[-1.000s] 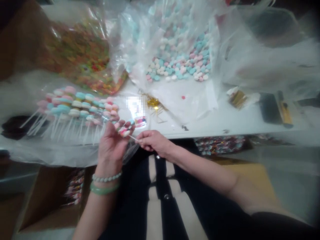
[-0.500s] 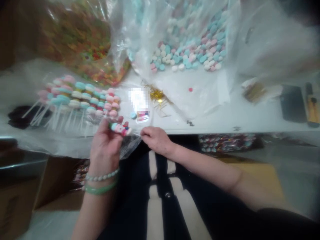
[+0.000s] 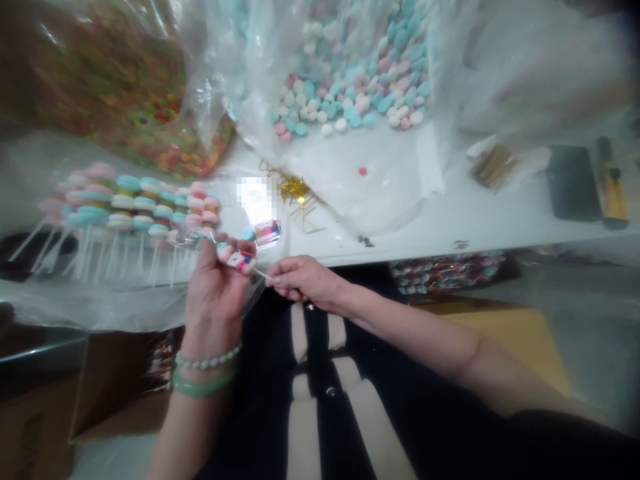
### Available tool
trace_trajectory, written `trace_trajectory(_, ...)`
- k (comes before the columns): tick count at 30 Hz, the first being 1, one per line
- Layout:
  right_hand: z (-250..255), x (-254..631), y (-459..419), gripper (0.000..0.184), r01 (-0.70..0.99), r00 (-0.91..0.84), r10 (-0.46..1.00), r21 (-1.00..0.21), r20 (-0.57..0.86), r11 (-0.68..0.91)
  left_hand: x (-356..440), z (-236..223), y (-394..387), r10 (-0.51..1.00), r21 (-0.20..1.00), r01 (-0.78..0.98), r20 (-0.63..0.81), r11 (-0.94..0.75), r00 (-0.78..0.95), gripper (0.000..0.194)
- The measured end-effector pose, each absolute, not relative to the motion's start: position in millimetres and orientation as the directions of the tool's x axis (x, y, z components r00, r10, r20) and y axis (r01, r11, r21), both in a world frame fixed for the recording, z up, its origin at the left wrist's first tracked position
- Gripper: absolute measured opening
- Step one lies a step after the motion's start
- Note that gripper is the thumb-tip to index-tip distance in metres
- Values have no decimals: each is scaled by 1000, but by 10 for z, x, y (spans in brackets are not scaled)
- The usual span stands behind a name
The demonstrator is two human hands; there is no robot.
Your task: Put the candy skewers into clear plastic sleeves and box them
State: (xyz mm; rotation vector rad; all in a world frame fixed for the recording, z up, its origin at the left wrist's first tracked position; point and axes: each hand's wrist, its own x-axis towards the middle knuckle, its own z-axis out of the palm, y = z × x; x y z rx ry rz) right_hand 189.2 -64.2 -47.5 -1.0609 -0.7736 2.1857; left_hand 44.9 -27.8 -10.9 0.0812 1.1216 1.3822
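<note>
My left hand (image 3: 216, 303), with a beaded bracelet and a green bangle, has its fingers curled round a marshmallow lollipop (image 3: 239, 259) in pink, white and blue with a colourful printed patch. The lollipop's white stick (image 3: 263, 273) points right, and my right hand (image 3: 306, 281) pinches its end. Crinkled clear film (image 3: 187, 237) shows by the left fingertips; whether it encloses the candy I cannot tell. Just beyond the left hand lie several marshmallow skewers (image 3: 120, 201) in a row, sticks towards me. A small printed piece (image 3: 268, 232) lies near the left fingertips.
Behind are bags of gummy candies (image 3: 155, 143) and pastel candies (image 3: 345, 110). Gold twist ties (image 3: 295, 190) lie mid-table, a tie bundle (image 3: 495, 167), dark block (image 3: 575, 183) and yellow-black cutter (image 3: 614, 193) to the right. Below stand a cardboard box (image 3: 113, 380) and yellow box (image 3: 500, 337).
The camera view has shifted, so the table's things sit further left. My hands keep hold of the lollipop and its stick, which now slants down more towards the right hand.
</note>
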Motion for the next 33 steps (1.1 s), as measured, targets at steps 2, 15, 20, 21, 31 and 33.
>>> trace_trajectory(2, -484, 1922, -642, 3, -314, -555, 685, -643, -472, -698, 436, -111, -267, 786, 626, -732, -582, 270, -207, 42)
trace_trajectory(15, -400, 1781, -655, 11, -93, -295, 880, -905, -372, -414, 525, -265, -352, 818, 705, -624, -547, 337, -177, 24)
trace_trajectory(20, -500, 1896, -662, 13, 237, -171, 960, -955, -222, -179, 445, -216, -317, 788, 646, -663, -601, 379, -134, 28)
trace_trajectory(21, -505, 1910, -663, 14, 283, -170, 965, -948, -199, -146, 428, -206, -309, 780, 637, -668, -611, 385, -133, 28)
trace_trajectory(31, -515, 1878, -636, 14, 257, -284, 932, -954, -224, -151, 307, -220, -228, 796, 689, -672, -553, 273, -244, 14)
trace_trajectory(33, -505, 1874, -623, 13, 161, -295, 922, -965, -249, -209, 357, -241, -260, 830, 696, -672, -513, 253, -219, 12)
